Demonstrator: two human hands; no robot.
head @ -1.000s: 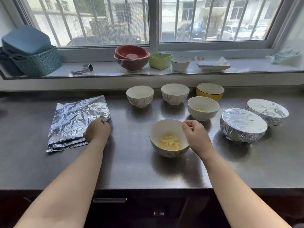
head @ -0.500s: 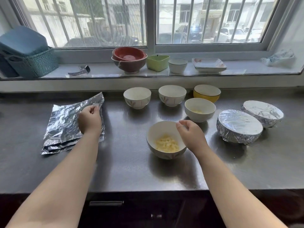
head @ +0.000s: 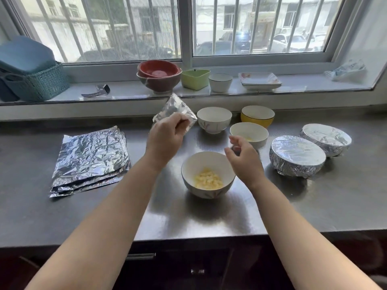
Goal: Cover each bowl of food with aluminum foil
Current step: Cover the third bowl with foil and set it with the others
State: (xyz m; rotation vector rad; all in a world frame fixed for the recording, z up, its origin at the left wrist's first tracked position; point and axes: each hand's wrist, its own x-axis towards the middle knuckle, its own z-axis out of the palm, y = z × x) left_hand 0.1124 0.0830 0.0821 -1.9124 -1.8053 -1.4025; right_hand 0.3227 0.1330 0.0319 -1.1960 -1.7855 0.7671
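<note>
Along the window wall runs a grey steel countertop [head: 314,206], and above its back edge sits a white windowsill [head: 303,88]. Toward the left edge of the countertop lies a stack of foil sheets [head: 90,160]. Near the right edge stand two foil-covered bowls [head: 297,155], touching or nearly so. At the centre, closer to the front edge, stands an uncovered white bowl [head: 207,174] holding pale yellow food pieces [head: 208,181]. Behind it, toward the back edge, stand three more open bowls: a patterned white bowl [head: 213,120], a plain white bowl [head: 249,133] and a yellow bowl [head: 257,118]. The left hand [head: 167,137] is raised above the countertop, grasping a single foil sheet [head: 176,110]. The right hand [head: 243,155] hovers beside the central bowl's rim, fingers loosely curved, holding nothing.
</note>
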